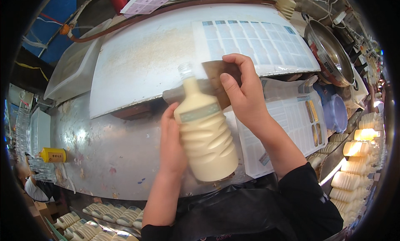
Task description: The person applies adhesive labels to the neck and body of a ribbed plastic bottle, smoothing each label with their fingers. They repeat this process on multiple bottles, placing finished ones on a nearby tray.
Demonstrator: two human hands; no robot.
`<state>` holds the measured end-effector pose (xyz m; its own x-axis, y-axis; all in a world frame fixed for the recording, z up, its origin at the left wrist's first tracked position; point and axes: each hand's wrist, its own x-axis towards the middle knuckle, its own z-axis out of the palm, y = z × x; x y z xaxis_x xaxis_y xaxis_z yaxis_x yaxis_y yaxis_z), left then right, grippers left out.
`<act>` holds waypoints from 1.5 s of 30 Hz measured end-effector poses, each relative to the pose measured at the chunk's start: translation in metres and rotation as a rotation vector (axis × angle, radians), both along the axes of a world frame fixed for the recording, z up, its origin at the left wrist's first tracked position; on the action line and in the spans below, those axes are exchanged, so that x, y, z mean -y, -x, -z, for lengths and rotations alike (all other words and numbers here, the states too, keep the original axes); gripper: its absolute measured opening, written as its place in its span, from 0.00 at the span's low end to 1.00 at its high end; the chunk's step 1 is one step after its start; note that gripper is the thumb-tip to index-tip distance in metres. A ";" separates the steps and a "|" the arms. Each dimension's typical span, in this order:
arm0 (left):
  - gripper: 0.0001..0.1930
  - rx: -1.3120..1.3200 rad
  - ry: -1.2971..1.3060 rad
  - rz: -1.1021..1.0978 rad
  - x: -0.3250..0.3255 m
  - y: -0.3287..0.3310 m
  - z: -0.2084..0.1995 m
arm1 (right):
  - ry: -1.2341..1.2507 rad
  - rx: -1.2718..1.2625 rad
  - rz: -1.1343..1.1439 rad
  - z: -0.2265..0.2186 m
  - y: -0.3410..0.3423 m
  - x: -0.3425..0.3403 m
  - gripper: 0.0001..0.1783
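My left hand (171, 143) grips a ribbed plastic bottle (206, 134) full of cream-coloured liquid, with no cap on its clear neck, held tilted over a metal worktop (104, 145). A pale label band runs round the bottle's shoulder. My right hand (243, 91) pinches a brown flat scraper-like piece (216, 76) just behind the bottle's neck, thumb on its front.
Label sheets (258, 43) lie on a white board ahead, and another sheet (291, 124) lies to the right. A steel bowl (329, 53) and a blue tub (335, 112) stand at right. Filled bottles (350, 178) line the right edge and the lower left (100, 220). A yellow container (52, 154) sits far left.
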<state>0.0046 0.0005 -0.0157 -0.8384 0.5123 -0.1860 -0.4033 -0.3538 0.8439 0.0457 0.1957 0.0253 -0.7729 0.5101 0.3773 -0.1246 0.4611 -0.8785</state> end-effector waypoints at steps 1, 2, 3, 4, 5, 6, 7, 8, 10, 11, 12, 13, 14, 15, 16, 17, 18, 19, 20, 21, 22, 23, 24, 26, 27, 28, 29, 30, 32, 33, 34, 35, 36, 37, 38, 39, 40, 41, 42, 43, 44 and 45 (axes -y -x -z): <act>0.28 0.004 -0.039 0.013 0.001 -0.002 0.000 | 0.021 0.035 -0.033 0.000 0.001 0.002 0.19; 0.32 -0.057 0.006 0.065 0.002 -0.004 -0.001 | 0.042 0.071 -0.065 -0.001 0.000 0.005 0.19; 0.37 -0.117 0.050 0.116 0.003 -0.007 -0.002 | 0.062 0.106 -0.098 -0.001 0.000 0.006 0.20; 0.42 -0.177 0.095 0.167 0.003 -0.008 -0.005 | 0.048 0.114 -0.063 -0.002 -0.001 0.005 0.20; 0.44 -0.176 0.112 0.167 0.002 -0.008 -0.007 | 0.031 0.120 -0.029 -0.004 -0.001 0.003 0.20; 0.45 -0.174 0.131 0.164 0.002 -0.008 -0.008 | 0.017 0.126 0.002 -0.005 -0.002 0.001 0.20; 0.47 -0.172 0.151 0.162 0.002 -0.008 -0.008 | 0.002 0.132 0.033 -0.005 -0.002 0.001 0.20; 0.47 -0.204 0.204 0.149 0.002 -0.009 -0.009 | 0.029 0.133 -0.019 -0.007 -0.002 0.004 0.20; 0.47 -0.268 0.301 0.136 -0.001 -0.012 -0.012 | 0.015 0.136 -0.032 -0.017 -0.001 0.017 0.20; 0.47 -0.285 0.353 0.116 -0.003 -0.015 -0.014 | 0.007 0.138 -0.039 -0.022 0.001 0.025 0.20; 0.47 -0.302 0.409 0.089 -0.005 -0.018 -0.016 | -0.093 0.122 -0.015 -0.024 0.004 0.031 0.19; 0.47 -0.319 0.465 0.062 -0.007 -0.020 -0.018 | -0.138 0.137 -0.016 -0.027 0.006 0.037 0.19; 0.47 -0.385 0.510 0.054 -0.008 -0.020 -0.017 | -0.183 0.152 -0.017 -0.030 0.009 0.044 0.18; 0.47 -0.444 0.530 0.042 -0.008 -0.021 -0.014 | -0.230 0.168 -0.019 -0.031 0.012 0.051 0.18; 0.47 -0.503 0.550 0.030 -0.008 -0.022 -0.011 | -0.344 0.154 -0.025 -0.031 0.016 0.057 0.18; 0.48 -0.562 0.571 0.019 -0.007 -0.022 -0.009 | -0.282 0.192 -0.069 -0.035 0.016 0.064 0.19; 0.47 -0.605 0.556 0.009 -0.007 -0.021 -0.007 | -0.221 0.230 -0.112 -0.040 0.016 0.070 0.19; 0.47 -0.582 0.555 0.024 -0.007 -0.020 -0.010 | -0.246 0.255 -0.107 -0.041 0.016 0.071 0.20; 0.47 -0.560 0.554 0.039 -0.007 -0.020 -0.015 | -0.271 0.280 -0.102 -0.041 0.016 0.072 0.20; 0.47 -0.539 0.555 0.050 -0.006 -0.020 -0.018 | -0.382 0.287 -0.053 -0.038 0.016 0.068 0.20; 0.47 -0.525 0.547 0.035 -0.005 -0.021 -0.017 | -0.493 0.292 -0.002 -0.036 0.016 0.064 0.20; 0.47 -0.511 0.538 0.020 -0.004 -0.022 -0.014 | -0.478 0.269 -0.011 -0.038 0.016 0.061 0.20; 0.46 -0.495 0.527 0.011 -0.004 -0.023 -0.013 | -0.464 0.251 -0.014 -0.041 0.013 0.058 0.20; 0.46 -0.577 0.580 0.000 -0.004 -0.022 -0.014 | -0.488 0.211 -0.035 -0.040 0.013 0.059 0.21; 0.46 -0.622 0.607 -0.001 -0.004 -0.022 -0.015 | -0.493 0.200 -0.056 -0.039 0.014 0.062 0.20; 0.46 -0.623 0.630 0.006 -0.004 -0.022 -0.014 | -0.497 0.189 -0.077 -0.038 0.015 0.065 0.20; 0.46 -0.624 0.651 0.014 -0.005 -0.021 -0.012 | -0.501 0.179 -0.097 -0.037 0.015 0.066 0.20; 0.46 -0.626 0.677 0.017 -0.004 -0.020 -0.011 | -0.473 0.220 -0.073 -0.037 0.016 0.064 0.20; 0.45 -0.573 0.590 0.019 -0.001 -0.015 -0.010 | -0.416 0.302 -0.024 -0.036 0.015 0.053 0.19; 0.43 -0.542 0.569 0.003 -0.002 -0.012 -0.010 | -0.419 0.258 -0.020 -0.030 0.014 0.046 0.19; 0.41 -0.514 0.547 -0.009 -0.003 -0.010 -0.012 | -0.420 0.215 -0.011 -0.024 0.011 0.036 0.19; 0.38 -0.486 0.524 -0.023 -0.005 -0.007 -0.014 | -0.421 0.173 -0.003 -0.018 0.008 0.028 0.19; 0.37 -0.468 0.561 -0.006 -0.008 -0.003 -0.018 | -0.375 0.161 -0.014 -0.013 0.005 0.022 0.19; 0.35 -0.449 0.598 0.011 -0.012 -0.001 -0.019 | -0.356 0.150 -0.024 -0.010 0.003 0.018 0.18; 0.30 -0.403 0.591 -0.018 -0.015 0.000 -0.018 | -0.336 0.139 -0.034 -0.006 0.001 0.014 0.18; 0.29 -0.391 0.588 -0.027 -0.017 0.001 -0.013 | -0.315 0.126 -0.040 -0.002 0.000 0.010 0.18; 0.28 -0.378 0.585 -0.037 -0.018 0.003 -0.006 | -0.293 0.108 -0.043 0.002 0.000 0.007 0.17; 0.27 -0.365 0.583 -0.048 -0.017 0.004 -0.002 | -0.272 0.090 -0.048 0.006 -0.001 0.004 0.17; 0.22 -0.276 0.464 -0.010 -0.016 0.003 -0.008 | -0.249 0.073 -0.055 0.010 -0.001 0.001 0.17; 0.21 -0.265 0.405 -0.004 -0.015 0.003 -0.006 | -0.239 0.062 -0.047 0.016 -0.001 -0.003 0.18; 0.20 -0.254 0.347 0.001 -0.014 0.004 -0.002 | -0.229 0.051 -0.041 0.023 -0.001 -0.006 0.18; 0.19 -0.244 0.286 0.007 -0.013 0.005 0.000 | -0.221 0.039 -0.033 0.027 -0.001 -0.008 0.19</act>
